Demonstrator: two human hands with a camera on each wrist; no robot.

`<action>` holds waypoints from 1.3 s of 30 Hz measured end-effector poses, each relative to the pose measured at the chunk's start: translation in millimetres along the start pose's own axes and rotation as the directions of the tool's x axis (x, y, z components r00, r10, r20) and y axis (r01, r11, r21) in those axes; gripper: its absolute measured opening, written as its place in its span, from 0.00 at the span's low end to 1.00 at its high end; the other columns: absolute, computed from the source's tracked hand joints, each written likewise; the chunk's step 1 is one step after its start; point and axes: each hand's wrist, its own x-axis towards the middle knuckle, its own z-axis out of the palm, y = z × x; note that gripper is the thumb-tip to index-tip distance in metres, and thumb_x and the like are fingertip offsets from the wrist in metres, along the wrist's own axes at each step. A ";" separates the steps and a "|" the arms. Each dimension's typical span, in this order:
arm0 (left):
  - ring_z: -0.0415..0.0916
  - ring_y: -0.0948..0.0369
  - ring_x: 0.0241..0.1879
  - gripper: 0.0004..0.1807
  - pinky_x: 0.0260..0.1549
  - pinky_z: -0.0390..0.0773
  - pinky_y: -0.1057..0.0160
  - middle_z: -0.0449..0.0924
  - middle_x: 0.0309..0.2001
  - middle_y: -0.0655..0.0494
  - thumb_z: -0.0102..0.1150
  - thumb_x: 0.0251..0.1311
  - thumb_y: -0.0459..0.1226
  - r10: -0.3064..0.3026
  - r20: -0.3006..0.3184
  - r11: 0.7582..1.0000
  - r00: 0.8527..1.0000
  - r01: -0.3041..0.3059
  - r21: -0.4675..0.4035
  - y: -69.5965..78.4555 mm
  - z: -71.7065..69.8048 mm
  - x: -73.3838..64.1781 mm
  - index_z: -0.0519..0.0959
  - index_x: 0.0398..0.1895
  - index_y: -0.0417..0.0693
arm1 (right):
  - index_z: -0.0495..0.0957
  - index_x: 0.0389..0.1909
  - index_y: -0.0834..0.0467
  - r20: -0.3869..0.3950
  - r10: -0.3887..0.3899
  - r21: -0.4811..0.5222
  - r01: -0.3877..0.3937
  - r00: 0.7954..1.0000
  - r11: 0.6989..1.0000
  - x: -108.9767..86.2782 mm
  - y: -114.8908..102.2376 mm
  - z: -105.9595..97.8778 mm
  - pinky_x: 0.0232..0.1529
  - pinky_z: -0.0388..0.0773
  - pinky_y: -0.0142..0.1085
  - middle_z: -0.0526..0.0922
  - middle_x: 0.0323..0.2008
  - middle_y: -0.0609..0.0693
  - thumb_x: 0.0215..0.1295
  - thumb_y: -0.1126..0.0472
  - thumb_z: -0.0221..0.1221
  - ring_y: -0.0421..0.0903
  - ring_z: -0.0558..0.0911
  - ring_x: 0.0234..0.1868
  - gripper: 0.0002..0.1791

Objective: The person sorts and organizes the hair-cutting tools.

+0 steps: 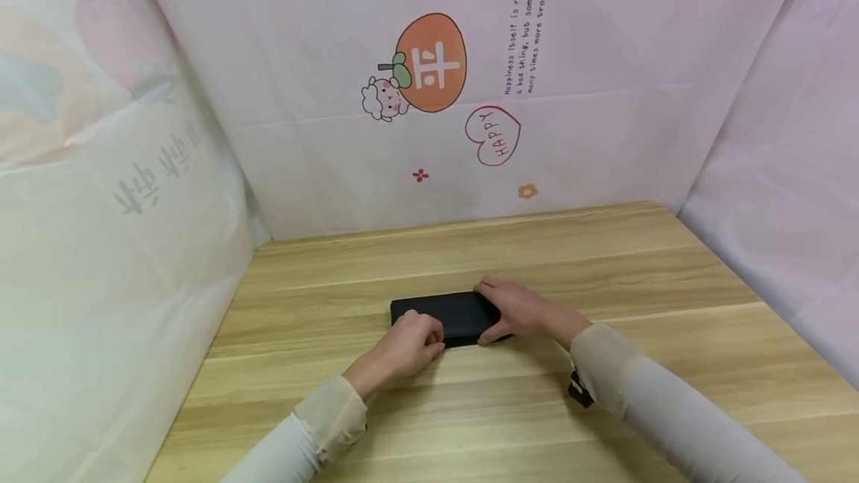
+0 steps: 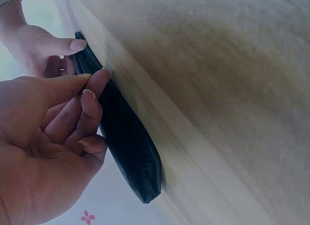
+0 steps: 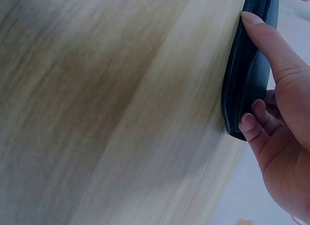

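Observation:
A flat black zip case [image 1: 450, 313] lies on the wooden table in the head view, its long side running left to right. My left hand [image 1: 408, 343] is at its near edge, fingers curled, thumb and index finger pinched together along the zip side. What is pinched there, perhaps the zipper pull, is too small to make out. The right hand [image 1: 520, 309] grips the case's right end, thumb on the near side and fingers over the far side. In the right wrist view, the zip runs along the case's edge [image 3: 244, 75] beneath the thumb.
The wooden table [image 1: 322, 423] extends around the case on every side. White printed cloth [image 1: 570, 140] hangs behind it, with further cloth walls at left and right. A small black device [image 1: 579, 390] shows under the right sleeve cuff.

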 end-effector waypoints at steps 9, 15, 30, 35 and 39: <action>0.67 0.70 0.18 0.08 0.22 0.71 0.70 0.72 0.17 0.66 0.66 0.64 0.30 -0.002 -0.026 1.000 1.000 0.002 0.015 -3.5 -4.6 -7.8 0.84 0.26 0.45 | 0.67 0.69 0.68 -0.010 -0.022 -0.008 0.022 1.000 1.000 2.6 -1.7 -0.3 0.60 0.76 0.50 0.73 0.62 0.58 0.53 0.40 0.76 0.56 0.78 0.60 0.52; 0.66 0.70 0.17 0.09 0.21 0.71 0.70 0.72 0.16 0.65 0.65 0.65 0.30 -0.016 -0.023 1.000 1.000 0.015 -0.011 -4.6 -6.6 -12.3 0.83 0.26 0.45 | 0.68 0.69 0.68 -0.007 -0.008 -0.002 0.008 1.000 1.000 1.7 -1.9 -2.8 0.60 0.75 0.51 0.74 0.62 0.58 0.52 0.40 0.76 0.55 0.78 0.60 0.52; 0.64 0.69 0.16 0.09 0.20 0.69 0.70 0.70 0.14 0.65 0.65 0.66 0.30 -0.039 -0.023 0.999 0.999 0.039 -0.007 -13.2 -13.0 -22.9 0.83 0.26 0.44 | 0.65 0.71 0.67 0.017 0.017 0.014 -0.017 1.000 1.000 2.1 -3.6 -4.5 0.64 0.73 0.51 0.70 0.66 0.58 0.54 0.39 0.75 0.57 0.76 0.64 0.53; 0.64 0.70 0.16 0.09 0.22 0.69 0.69 0.70 0.14 0.65 0.65 0.65 0.30 -0.049 -0.026 0.999 0.998 0.049 0.001 -15.2 -14.6 -27.5 0.82 0.26 0.46 | 0.66 0.71 0.66 0.018 0.025 0.025 -0.025 1.000 0.999 -0.3 -2.8 -3.0 0.64 0.73 0.52 0.70 0.66 0.58 0.54 0.39 0.75 0.57 0.76 0.64 0.53; 0.64 0.69 0.16 0.09 0.22 0.69 0.69 0.69 0.14 0.65 0.65 0.65 0.30 -0.055 -0.027 0.998 0.998 0.055 -0.008 -16.4 -13.8 -30.3 0.82 0.25 0.46 | 0.66 0.71 0.66 0.018 0.031 0.033 -0.032 0.999 0.999 -2.0 -1.7 -1.1 0.64 0.73 0.51 0.71 0.66 0.58 0.54 0.38 0.75 0.56 0.76 0.63 0.53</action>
